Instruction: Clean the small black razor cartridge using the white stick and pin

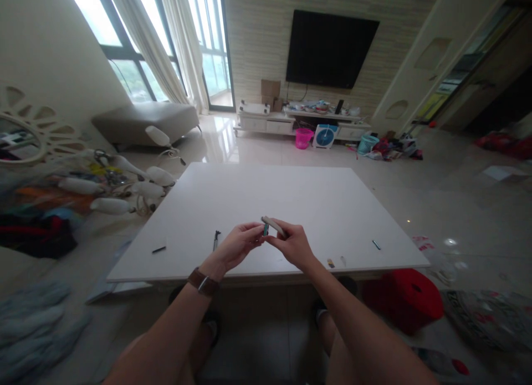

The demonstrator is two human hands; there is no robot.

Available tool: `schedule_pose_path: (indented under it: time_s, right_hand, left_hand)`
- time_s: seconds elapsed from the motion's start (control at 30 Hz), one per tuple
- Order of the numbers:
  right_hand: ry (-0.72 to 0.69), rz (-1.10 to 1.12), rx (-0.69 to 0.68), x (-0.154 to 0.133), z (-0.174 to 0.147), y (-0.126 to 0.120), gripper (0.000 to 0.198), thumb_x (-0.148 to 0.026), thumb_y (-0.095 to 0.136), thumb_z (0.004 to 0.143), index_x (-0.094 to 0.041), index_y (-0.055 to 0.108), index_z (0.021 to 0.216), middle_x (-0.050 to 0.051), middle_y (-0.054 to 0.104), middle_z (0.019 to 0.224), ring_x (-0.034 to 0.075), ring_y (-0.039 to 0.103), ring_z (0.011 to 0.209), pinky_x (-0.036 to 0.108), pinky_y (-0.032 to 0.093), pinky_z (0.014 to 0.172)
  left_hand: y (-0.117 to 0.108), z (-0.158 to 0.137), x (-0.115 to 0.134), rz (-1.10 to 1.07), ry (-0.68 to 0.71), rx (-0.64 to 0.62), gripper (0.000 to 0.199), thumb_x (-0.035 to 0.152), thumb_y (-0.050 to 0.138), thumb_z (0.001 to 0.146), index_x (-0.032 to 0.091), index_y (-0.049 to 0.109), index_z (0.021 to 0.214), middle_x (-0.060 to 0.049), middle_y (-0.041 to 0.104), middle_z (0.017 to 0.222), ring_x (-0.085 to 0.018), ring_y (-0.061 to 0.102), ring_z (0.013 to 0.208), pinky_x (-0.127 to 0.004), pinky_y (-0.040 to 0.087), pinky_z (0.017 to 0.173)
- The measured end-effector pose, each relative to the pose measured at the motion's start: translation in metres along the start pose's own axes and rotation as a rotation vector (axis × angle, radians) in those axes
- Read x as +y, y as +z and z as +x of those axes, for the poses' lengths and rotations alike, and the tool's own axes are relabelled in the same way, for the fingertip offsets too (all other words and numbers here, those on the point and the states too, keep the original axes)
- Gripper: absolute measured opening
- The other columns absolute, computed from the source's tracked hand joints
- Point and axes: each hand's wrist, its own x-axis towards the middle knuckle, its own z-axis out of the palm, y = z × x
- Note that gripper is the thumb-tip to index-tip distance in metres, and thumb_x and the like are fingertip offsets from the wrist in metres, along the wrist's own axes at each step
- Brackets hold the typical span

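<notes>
Above the near part of the desk (pixel 270 191), the left hand (pixel 238 244) pinches a small green-and-black piece (pixel 266 230) while the right hand (pixel 296 244) curls round a grey handle (pixel 275 226) just beside it, probably so both parts sit steady, close together and in plain sight.

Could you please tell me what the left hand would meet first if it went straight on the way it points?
Most likely the small greenish piece, which the left hand seems to touch; the right hand lies just beyond, though depth is hard to judge.
</notes>
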Motion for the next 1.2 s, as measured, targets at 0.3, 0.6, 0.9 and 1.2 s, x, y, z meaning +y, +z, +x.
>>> schedule_pose_path:
  time_s: [0.3,0.6,0.9,1.2]
  right_hand:
    - [0.013,-0.103,0.025,-0.001,0.001,0.001,0.044,-0.043,0.071,0.081,-0.022,0.068,0.12,-0.006,0.052,0.059,0.009,0.042,0.053,0.021,0.035,0.055]
    - [0.016,-0.362,-0.037,0.004,0.003,-0.006,0.039,-0.043,0.042,0.099,-0.022,0.071,0.086,-0.001,0.058,0.062,0.012,0.05,0.058,0.023,0.031,0.056]
    - [-0.034,-0.407,0.008,0.007,0.006,-0.015,0.035,-0.042,0.046,0.098,-0.023,0.075,0.096,0.002,0.071,0.078,0.015,0.06,0.067,0.024,0.037,0.061]
    - [-0.033,-0.323,-0.016,0.009,0.007,-0.014,0.034,-0.044,0.05,0.096,-0.025,0.076,0.107,0.003,0.076,0.092,0.018,0.067,0.076,0.025,0.044,0.066]
  left_hand:
    - [-0.004,0.005,0.0,0.169,0.144,0.092,0.024,0.031,0.081,0.069,0.012,0.076,0.082,-0.006,0.067,0.075,-0.012,0.054,0.068,-0.026,0.042,0.068]
    - [-0.013,0.009,0.004,0.378,0.296,0.328,0.022,0.033,0.075,0.071,0.013,0.076,0.08,-0.004,0.069,0.069,-0.013,0.058,0.066,-0.027,0.044,0.067]
    - [-0.007,0.005,0.01,0.482,0.3,0.348,0.021,0.033,0.072,0.071,0.014,0.076,0.076,-0.005,0.069,0.067,-0.014,0.058,0.064,-0.027,0.044,0.064]
    - [-0.004,0.006,0.008,0.469,0.297,0.337,0.02,0.031,0.071,0.07,0.013,0.076,0.077,-0.004,0.068,0.067,-0.014,0.058,0.063,-0.027,0.044,0.064]
